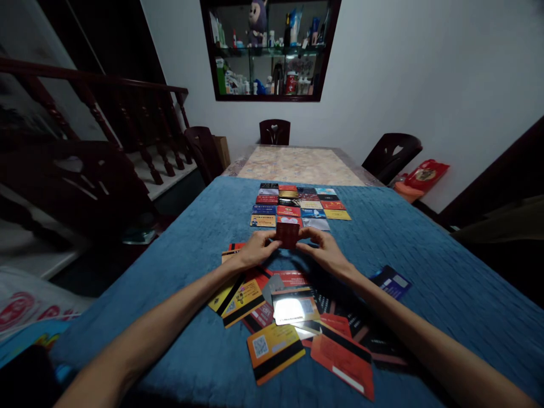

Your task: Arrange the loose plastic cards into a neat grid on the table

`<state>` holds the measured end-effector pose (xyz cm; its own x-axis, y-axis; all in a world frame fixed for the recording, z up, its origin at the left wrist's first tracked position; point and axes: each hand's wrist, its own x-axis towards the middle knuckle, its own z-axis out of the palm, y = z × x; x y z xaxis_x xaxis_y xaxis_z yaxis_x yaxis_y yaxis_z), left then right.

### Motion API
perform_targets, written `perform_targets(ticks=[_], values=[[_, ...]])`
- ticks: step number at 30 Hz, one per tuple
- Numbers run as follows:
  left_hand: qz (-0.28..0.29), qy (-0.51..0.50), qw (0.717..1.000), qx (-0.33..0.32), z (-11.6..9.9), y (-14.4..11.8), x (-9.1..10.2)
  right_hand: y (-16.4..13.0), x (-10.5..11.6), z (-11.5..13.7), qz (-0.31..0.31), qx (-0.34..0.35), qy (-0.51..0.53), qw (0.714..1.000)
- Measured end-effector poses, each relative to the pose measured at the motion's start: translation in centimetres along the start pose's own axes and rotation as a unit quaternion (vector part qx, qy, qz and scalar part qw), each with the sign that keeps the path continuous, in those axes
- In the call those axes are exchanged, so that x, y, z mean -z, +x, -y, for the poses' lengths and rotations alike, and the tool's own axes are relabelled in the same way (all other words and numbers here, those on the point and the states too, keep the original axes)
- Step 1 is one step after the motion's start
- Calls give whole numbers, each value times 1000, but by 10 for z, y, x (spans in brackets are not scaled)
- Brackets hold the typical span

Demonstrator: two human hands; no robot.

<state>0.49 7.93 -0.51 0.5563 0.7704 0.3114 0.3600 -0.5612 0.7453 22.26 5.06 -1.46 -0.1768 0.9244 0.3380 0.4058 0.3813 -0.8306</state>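
Slippage worries me first: I have a dark red card (288,234) stood nearly upright at the centre of the frame, pinched by its edges between the left hand (256,248) and the right hand (322,247). Both look closed on it, thumbs low near its bottom corners; how firmly the hidden fingertips press, I cannot tell. With so little edge held, I judge that an uneven squeeze could spin it or flick it loose.

Just beyond it sits the heart-printed card (289,220), in the nearest of the rows above centre. Since the upright card partly blocks my view of it, I could misjudge the gap and nudge those neighbours askew.

Lower centre, the loose pile (276,352) overlaps itself, and my right forearm (395,317) passes over its right side, near a dark blue card (391,282). A low sweep could drag cards across the blue cloth (429,255) on the bench (293,162). Glare on the white card (293,309) could also make me misread its print.
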Motion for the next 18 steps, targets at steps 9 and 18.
perform_targets(ticks=[9, 18], values=[[-21, 121, 991, -48, 7, -1, 2, -4, 0, 5, -55, 81, -85, 992], [-10, 224, 969, -101, 7, -3, 7, -4, -1, 4, -55, 108, -131, 984]])
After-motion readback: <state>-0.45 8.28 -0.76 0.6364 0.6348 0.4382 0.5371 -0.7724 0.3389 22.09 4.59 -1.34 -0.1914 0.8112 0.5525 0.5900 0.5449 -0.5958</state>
